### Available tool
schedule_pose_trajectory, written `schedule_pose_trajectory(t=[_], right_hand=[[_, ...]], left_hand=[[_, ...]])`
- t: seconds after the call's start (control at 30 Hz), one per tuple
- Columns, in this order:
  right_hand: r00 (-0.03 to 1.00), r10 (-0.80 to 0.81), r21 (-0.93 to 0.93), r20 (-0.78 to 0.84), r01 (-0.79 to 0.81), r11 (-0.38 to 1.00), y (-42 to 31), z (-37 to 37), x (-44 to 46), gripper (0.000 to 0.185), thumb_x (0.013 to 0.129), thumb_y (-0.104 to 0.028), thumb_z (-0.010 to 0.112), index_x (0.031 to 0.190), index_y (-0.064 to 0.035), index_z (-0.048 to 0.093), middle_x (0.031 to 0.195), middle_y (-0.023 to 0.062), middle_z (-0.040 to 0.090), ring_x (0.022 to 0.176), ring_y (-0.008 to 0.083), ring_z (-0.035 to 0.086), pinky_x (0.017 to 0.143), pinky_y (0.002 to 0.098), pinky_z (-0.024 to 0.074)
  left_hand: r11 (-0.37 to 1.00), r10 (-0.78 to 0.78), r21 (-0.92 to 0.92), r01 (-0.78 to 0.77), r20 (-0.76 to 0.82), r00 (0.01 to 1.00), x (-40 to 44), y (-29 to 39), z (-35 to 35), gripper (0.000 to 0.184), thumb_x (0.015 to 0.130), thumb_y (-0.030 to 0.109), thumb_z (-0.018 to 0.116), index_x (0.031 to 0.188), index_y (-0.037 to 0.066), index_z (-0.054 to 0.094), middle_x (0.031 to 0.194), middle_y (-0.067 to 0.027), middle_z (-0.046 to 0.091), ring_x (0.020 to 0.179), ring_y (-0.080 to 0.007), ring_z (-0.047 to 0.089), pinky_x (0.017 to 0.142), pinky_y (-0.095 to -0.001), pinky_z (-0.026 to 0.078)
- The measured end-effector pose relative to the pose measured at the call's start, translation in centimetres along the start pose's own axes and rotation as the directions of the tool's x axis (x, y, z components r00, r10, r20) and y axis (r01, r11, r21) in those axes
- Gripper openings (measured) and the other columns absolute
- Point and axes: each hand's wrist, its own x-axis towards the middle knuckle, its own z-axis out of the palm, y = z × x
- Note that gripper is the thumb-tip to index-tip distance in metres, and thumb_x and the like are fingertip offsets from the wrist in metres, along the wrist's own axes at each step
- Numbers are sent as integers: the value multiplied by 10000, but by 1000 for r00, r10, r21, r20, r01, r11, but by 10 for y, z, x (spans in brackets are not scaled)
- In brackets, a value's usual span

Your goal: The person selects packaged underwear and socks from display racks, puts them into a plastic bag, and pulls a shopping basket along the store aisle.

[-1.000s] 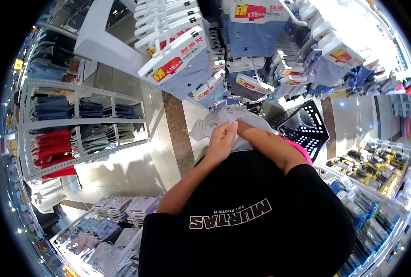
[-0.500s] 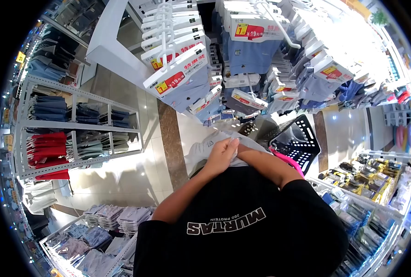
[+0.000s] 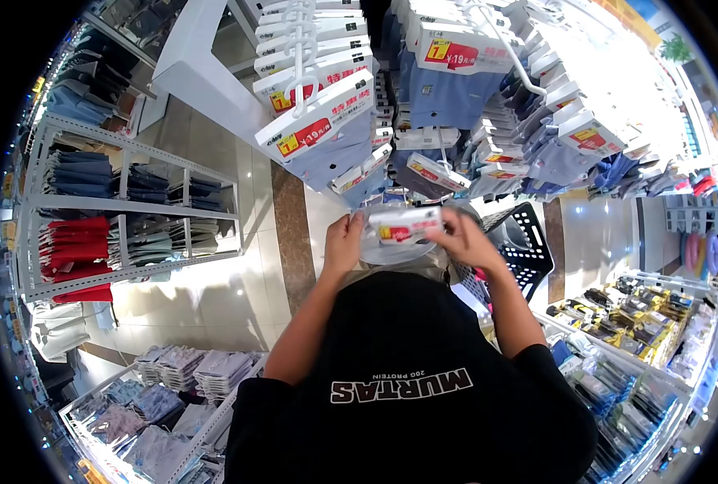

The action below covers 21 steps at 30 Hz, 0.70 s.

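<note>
1. The hands are apart, one at each side of a pale garment (image 3: 391,252), which sits in front of the black shirt (image 3: 399,347), between them.
2. The left hand (image 3: 343,244) is closed on the garment's left edge, its thumb and fingertips close together.
3. The right hand (image 3: 468,242) pinches the right end of a white card (image 3: 407,222) with a red-and-yellow label; the card lies across the garment's upper part, its print too blurred to read.
4. Just beyond the hands hang blue garments (image 3: 447,93) under white cards, on hooks; the nearest card on the left (image 3: 318,121) reads 19 on red.
5. A black perforated basket (image 3: 530,252) stands just beside the right forearm.
6. To the left, a white rack (image 3: 129,207) carries folded clothes, a red stack (image 3: 76,248) among them.
7. Lower left, pale folded clothes (image 3: 221,373) lie in stacks; on the right, yellow-and-black packets (image 3: 629,315) fill a display.
</note>
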Motion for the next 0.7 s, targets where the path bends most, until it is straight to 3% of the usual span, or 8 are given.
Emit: schedule_pose_trajectory(t=[0.07,0.17,0.2,0.3,0.47,0.6,0.7], right_hand=[[996,71,259,-58,-54,964,-18,-19,-7,312,954,-231,696,1185,-25,653,1086,25,704,992,98,632,902,296,504],[978,14,420,-209,77,904,-46,-47,-13,319,957,-184,676,1218,-3,644,1147,48,696,1048,128,629,957,300,473],[963,-78,467,-258,195,863,-35,-56,-9,339,977,-192,643,1237,24,617,1191,75,680,1099,147,620,988,310,456],[894,-178,596,-410,411,690,-53,-70,4,384,1006,-176,592,1316,42,528,1238,110,658,1143,183,621,1032,344,448],[745,-290,449,-600,614,649,-88,-94,33,388,1052,-255,523,1332,13,506,1236,125,655,1107,190,642,982,338,502],[696,-321,422,-642,671,610,-119,-104,53,422,1050,-280,531,1350,13,484,1200,119,664,1062,171,656,913,320,537],[718,-362,328,-595,628,706,-127,-113,76,387,1044,-280,550,1308,1,517,1164,93,671,1011,135,651,877,286,528]], left_hand=[[997,-70,16,70,26,997,1,-3,-3,438,1027,317,546,745,-19,555,605,-55,473,601,-119,415,559,-327,375],[997,-59,47,58,35,998,2,9,1,435,1030,312,540,740,-12,550,609,-40,462,615,-109,407,567,-321,372],[998,-36,57,34,30,999,0,14,3,434,1032,311,537,737,-8,548,611,-31,457,621,-105,404,569,-319,370],[989,-110,-83,120,121,987,-1,2,7,432,1035,312,533,727,10,537,630,6,442,640,-85,399,570,-306,355],[978,-120,-147,147,175,977,-9,0,6,441,1043,329,523,720,29,538,646,39,445,634,-67,394,559,-290,338],[973,-151,-145,177,178,972,-14,7,7,450,1045,344,522,728,27,562,644,31,485,633,-62,413,562,-284,351],[974,-162,-127,187,186,969,-18,6,7,448,1046,346,520,746,20,581,657,35,505,643,-60,424,573,-276,364]])
